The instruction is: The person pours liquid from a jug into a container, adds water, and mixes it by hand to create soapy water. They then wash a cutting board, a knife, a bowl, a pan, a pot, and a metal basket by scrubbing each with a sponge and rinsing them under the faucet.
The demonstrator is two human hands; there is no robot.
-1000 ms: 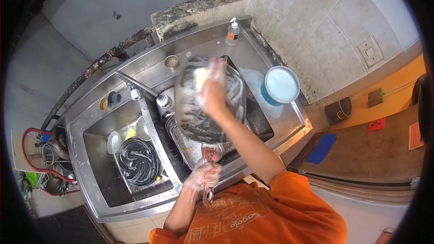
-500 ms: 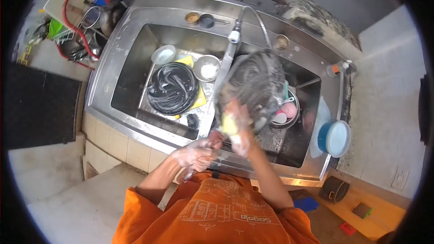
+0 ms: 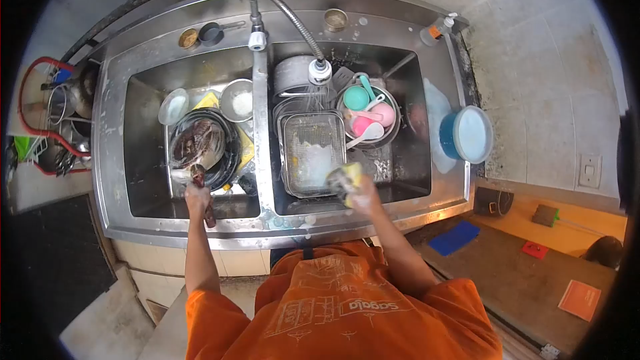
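Reference landmark: the divider [image 3: 261, 127] between the two basins of the steel sink [image 3: 110, 160]. All positions are given relative to it, left to right.

Far left of the divider, outside the sink, a rack [image 3: 47, 127] holds metal ware. In the left basin, a small bowl [image 3: 173, 106] and a second steel bowl [image 3: 237, 99] lie toward the back wall.

The left hand [image 3: 197, 195] is closed around the handle of a soapy pan [image 3: 195, 147], at the near edge of the left basin. The pan rests on a dark plate [image 3: 223, 160]. Its long axis runs from the handle at the hand away toward the back wall, so the pan body lies beyond the grip.

Just right of the divider, a rectangular wire basket [image 3: 311, 153] sits under the running faucet head [image 3: 320, 72]. Behind it is a pot [image 3: 290, 75], and to its right a bowl of coloured cups and spoons [image 3: 365, 107].

The right hand [image 3: 363, 190] grips a yellow sponge [image 3: 347, 177] at the basket's near right corner; this hand is the nearer one to the basket.

Farthest right, on the sink's ledge, stands a blue container [image 3: 467, 135].
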